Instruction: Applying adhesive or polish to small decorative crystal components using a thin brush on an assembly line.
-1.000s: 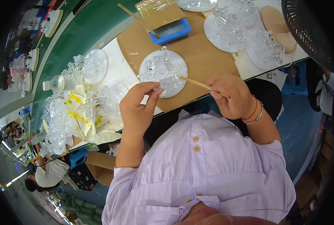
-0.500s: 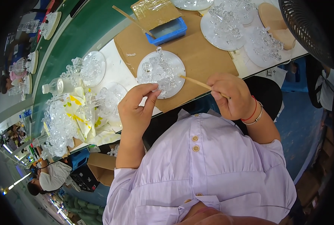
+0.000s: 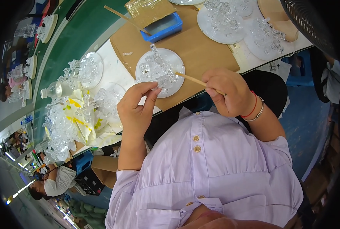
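Observation:
In front of me a round white base (image 3: pixel 175 84) lies on a brown cardboard sheet (image 3: pixel 204 47), carrying a cluster of clear plastic pieces (image 3: pixel 156 68). My right hand (image 3: pixel 231 91) grips a thin wooden stick (image 3: pixel 193 79), whose far tip reaches the cluster's right side. At the near left edge of the base is my left hand (image 3: pixel 138 107), thumb and forefinger pinched together. Whatever sits between those fingertips is too small to make out. Beyond the base stands a blue tray (image 3: pixel 164 28) with whitish contents, a cardboard flap over its back and another wooden stick (image 3: pixel 124 18) leaning on it.
More round bases with clear pieces (image 3: pixel 223 26) sit at the far right, near a dark fan grille (image 3: pixel 305 28). On the left lie a heap of clear parts (image 3: pixel 59 124), a yellow-and-white wrapper (image 3: pixel 84 118) and a clear bottle (image 3: pixel 52 91). Another person (image 3: pixel 57 181) works at the lower left.
The table and its things have shifted slightly left in view. My right hand and its stick moved a little left with them; both hands keep their grips.

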Demonstrator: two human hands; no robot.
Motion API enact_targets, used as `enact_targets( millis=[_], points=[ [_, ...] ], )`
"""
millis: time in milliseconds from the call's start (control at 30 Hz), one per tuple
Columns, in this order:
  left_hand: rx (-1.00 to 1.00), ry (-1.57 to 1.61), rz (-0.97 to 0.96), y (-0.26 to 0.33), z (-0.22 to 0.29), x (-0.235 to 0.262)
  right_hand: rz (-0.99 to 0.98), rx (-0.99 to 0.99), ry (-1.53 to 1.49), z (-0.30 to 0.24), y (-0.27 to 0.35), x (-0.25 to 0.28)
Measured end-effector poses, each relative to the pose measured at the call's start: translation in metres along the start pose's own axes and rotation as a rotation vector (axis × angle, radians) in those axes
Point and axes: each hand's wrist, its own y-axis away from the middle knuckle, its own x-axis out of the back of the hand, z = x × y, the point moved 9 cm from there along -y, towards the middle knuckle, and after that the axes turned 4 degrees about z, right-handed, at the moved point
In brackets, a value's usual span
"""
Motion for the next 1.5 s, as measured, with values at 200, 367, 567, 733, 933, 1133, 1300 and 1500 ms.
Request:
enact_targets(
  millis=[200,367,567,733,933,1133,1300,1500],
  points=[
    [-0.009,0.01,0.002,0.001,0.002,-0.002,0.037,0.024,-0.006,-0.004,-0.001,-0.005],
    [0.003,0.007,0.001,0.001,0.002,-0.001,0.032,0.012,-0.012,-0.001,0.002,-0.003],
    [-0.011,0.016,0.008,0.002,0.004,-0.002,0.068,-0.02,-0.024,0.004,0.0,0.01],
    [-0.03,0.033,0.013,0.002,0.005,-0.007,0.1,0.001,0.009,0.006,-0.004,0.015],
    [-0.071,0.028,0.019,0.002,0.008,-0.009,0.016,0.034,0.015,0.0,0.0,0.014],
    [-0.074,0.038,0.005,0.002,0.009,-0.011,0.063,0.042,0.029,0.008,-0.005,0.014],
    [-0.055,0.051,0.0,0.002,0.008,-0.009,0.011,0.018,0.037,0.004,-0.001,0.014],
    [-0.063,0.038,0.006,0.002,0.008,-0.011,-0.016,-0.009,-0.05,-0.008,0.011,0.011]
  ],
)
